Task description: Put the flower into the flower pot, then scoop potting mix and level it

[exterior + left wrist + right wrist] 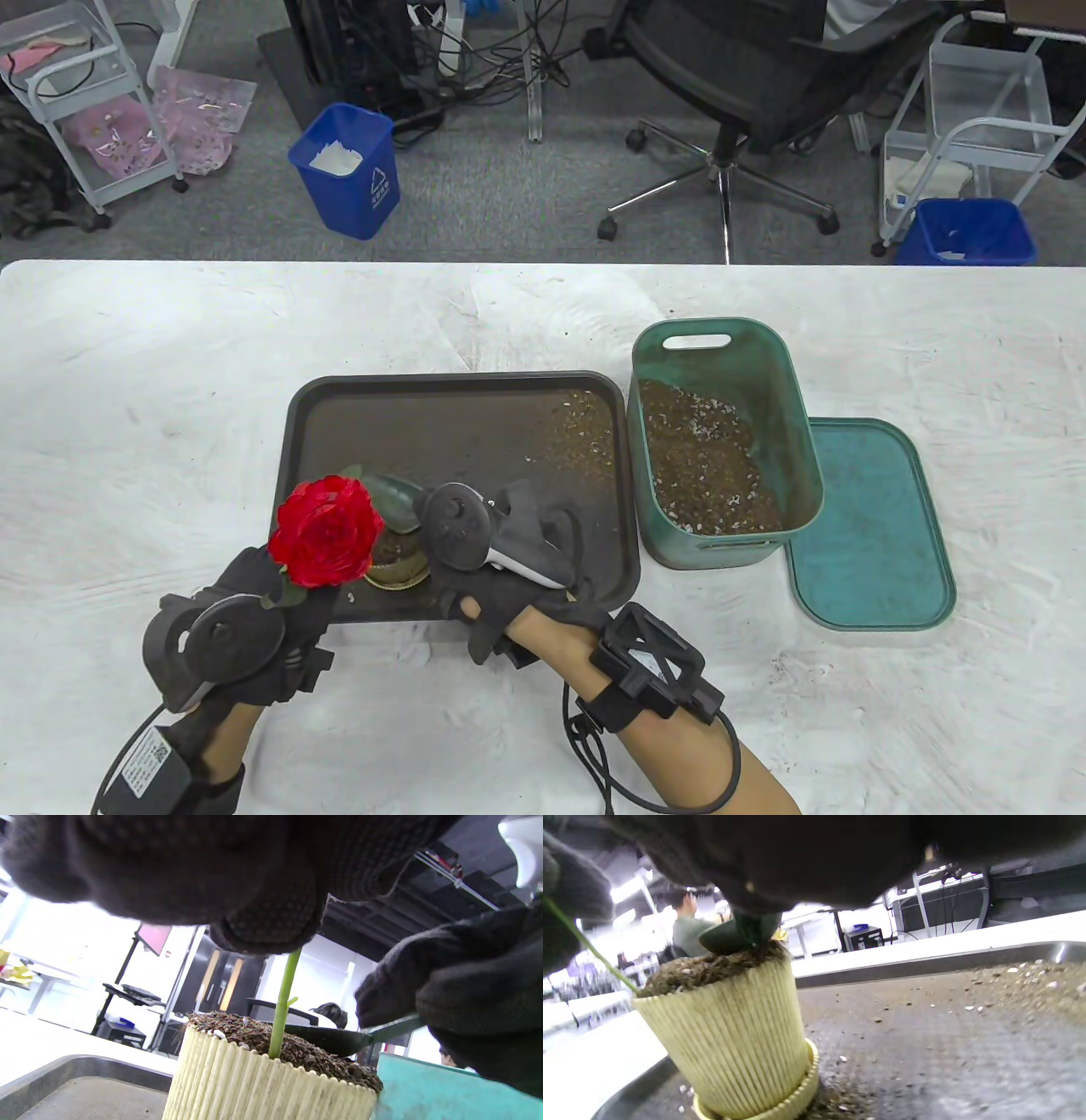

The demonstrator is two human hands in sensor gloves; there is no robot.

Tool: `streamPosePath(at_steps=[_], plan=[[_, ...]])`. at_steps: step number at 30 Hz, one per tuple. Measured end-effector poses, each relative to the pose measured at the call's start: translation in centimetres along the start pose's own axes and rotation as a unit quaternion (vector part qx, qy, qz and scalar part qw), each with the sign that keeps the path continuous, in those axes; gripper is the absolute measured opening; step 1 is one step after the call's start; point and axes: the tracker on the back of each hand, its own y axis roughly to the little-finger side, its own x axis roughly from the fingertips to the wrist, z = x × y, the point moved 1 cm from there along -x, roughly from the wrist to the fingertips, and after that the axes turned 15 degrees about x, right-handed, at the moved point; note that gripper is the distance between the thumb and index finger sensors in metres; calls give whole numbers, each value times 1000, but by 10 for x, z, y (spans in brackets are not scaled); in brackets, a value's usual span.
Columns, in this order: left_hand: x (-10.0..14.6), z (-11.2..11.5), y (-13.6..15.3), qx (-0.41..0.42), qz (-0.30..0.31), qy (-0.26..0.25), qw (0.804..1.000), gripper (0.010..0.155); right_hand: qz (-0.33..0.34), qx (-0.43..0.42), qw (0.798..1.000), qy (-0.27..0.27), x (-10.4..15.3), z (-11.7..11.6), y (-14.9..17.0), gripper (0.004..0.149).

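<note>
Left wrist view shows the left hand [237, 891] pinching the green stem of the rose [326, 531], which stands upright in the ribbed cream flower pot [263, 1086]. The pot sits near the front edge of the dark tray [475, 399] on the counter [153, 382]. The right hand [517, 560] grips the handle of a small dark scoop [335, 1040], whose blade rests on the heaped potting mix [305, 1058] at the rim.

The mix is mounded above the rim, so a hard levelling stroke would likely sweep granules onto the tray, where some already lie. Pushing the blade towards the stem could tilt the rose or bend it. If the left hand lets go before the mix is firm, the top-heavy bloom may lean. Refills would come from the green bin [721, 441] beside the tray.
</note>
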Motion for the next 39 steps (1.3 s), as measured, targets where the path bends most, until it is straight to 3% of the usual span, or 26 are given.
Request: streamPosePath(at_steps=[2,8,12,15,20,22,24,26,28,29,31,33,38,39], plan=[[0,0,0,1,-1,-1,1000,44,1,-5,1000,-16,1,0,0,47],[0,0,1,2,-3,-2,1000,44,46,-3,995,83,21,15,-20,49],[0,0,-1,-1,-1,-2,1000,44,77,94,992,45,23,-1,-42,48],[0,0,-1,-4,0,-3,1000,44,71,100,991,53,23,-5,-44,47],[0,0,0,0,-1,-3,1000,44,64,75,987,130,31,6,-40,49],[0,0,0,0,0,-3,1000,44,63,76,987,127,31,4,-39,49],[0,0,0,-2,0,-2,1000,44,55,116,990,66,28,-6,-39,49],[0,0,0,-3,1,-2,1000,44,50,85,990,104,30,-7,-36,48],[0,0,0,-1,1,-2,1000,44,36,47,993,106,32,-7,-33,49],[0,0,0,-1,1,-3,1000,44,33,31,989,138,32,-7,-31,50],[0,0,-1,-3,1,-2,1000,44,20,44,986,162,33,-7,-28,50],[0,1,-1,-4,2,-2,1000,44,22,74,991,113,31,-13,-25,50],[0,1,-1,-3,2,-3,1000,44,-2,9,978,211,37,-14,-10,50],[0,1,-1,-2,2,-3,1000,44,-5,18,981,195,35,-18,-8,50]])
